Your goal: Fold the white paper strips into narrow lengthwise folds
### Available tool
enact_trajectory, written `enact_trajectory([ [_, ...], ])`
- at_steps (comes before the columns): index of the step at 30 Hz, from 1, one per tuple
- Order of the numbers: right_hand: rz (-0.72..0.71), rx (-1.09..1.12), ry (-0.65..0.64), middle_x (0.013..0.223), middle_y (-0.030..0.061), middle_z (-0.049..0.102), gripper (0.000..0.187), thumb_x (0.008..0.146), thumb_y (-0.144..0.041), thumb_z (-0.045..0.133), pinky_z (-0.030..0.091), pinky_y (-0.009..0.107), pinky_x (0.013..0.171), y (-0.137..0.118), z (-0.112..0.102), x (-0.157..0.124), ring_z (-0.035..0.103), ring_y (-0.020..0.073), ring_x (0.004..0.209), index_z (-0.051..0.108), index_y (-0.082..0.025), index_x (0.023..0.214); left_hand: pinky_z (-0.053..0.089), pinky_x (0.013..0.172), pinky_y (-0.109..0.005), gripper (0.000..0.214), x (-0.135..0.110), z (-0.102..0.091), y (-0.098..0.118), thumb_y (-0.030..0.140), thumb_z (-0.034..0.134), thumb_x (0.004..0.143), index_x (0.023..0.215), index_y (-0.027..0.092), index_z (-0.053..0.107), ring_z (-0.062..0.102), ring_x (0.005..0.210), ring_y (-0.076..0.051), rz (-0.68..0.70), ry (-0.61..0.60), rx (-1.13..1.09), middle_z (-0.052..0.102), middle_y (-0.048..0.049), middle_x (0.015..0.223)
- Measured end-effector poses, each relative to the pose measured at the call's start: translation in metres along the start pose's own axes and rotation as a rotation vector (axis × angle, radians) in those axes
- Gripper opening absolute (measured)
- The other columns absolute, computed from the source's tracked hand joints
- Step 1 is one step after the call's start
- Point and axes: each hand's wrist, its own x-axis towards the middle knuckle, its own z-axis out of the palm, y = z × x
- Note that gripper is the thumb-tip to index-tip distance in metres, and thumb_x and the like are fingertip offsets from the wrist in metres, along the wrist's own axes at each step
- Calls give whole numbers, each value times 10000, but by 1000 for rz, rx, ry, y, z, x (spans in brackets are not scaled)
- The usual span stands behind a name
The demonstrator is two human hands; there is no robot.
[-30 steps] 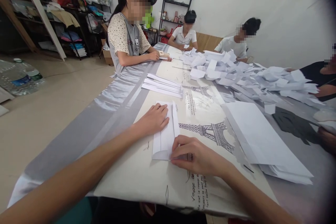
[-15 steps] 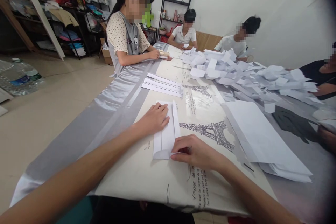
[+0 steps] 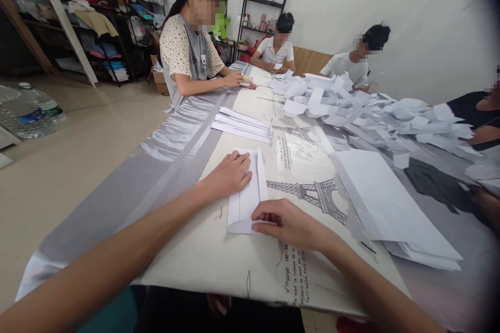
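A narrow folded white paper (image 3: 247, 197) lies lengthwise on the tablecloth in front of me. My left hand (image 3: 230, 173) lies flat on its far left part, fingers stretched out and pressing it down. My right hand (image 3: 287, 222) sits at the paper's near right corner, its fingers curled and pinching the folded edge there. A stack of flat white sheets (image 3: 386, 208) lies to the right of my right hand.
The table (image 3: 219, 265) carries an Eiffel-tower print cloth. More folded strips (image 3: 242, 126) lie further up, and a big heap of folded papers (image 3: 371, 112) fills the far right. Several other people sit round the table; shelves and water bottles (image 3: 29, 112) stand at left.
My right hand has slid slightly up and left along the paper's near edge, fingers tightening on the fold. The left hand has stayed put.
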Motion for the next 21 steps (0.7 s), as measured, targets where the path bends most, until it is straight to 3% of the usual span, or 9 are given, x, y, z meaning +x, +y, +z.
enact_trajectory([
  [10,-47,7,4,798,-5,679,136,897,-335,703,450,252,611,5,-1,1,564,118,656,711,-201,920,411,1019,-472,356,0,-6,3,294,358,1022,1219,109,589,500,1158,-313,-5,-7,-3,566,-168,1413],
  [15,-105,-86,-4,773,-2,627,61,890,-248,684,420,264,619,-1,1,-3,521,119,661,702,-191,875,420,1019,-471,358,0,-6,3,298,362,1025,1240,110,577,494,1169,-309,-5,-7,-14,558,-169,1421],
  [21,26,-53,14,839,2,619,113,921,-252,628,411,272,628,-6,7,-5,500,124,681,683,-205,834,414,1022,-473,381,0,-3,0,308,366,1021,1266,100,570,492,1175,-313,-3,-9,-14,546,-179,1436],
])
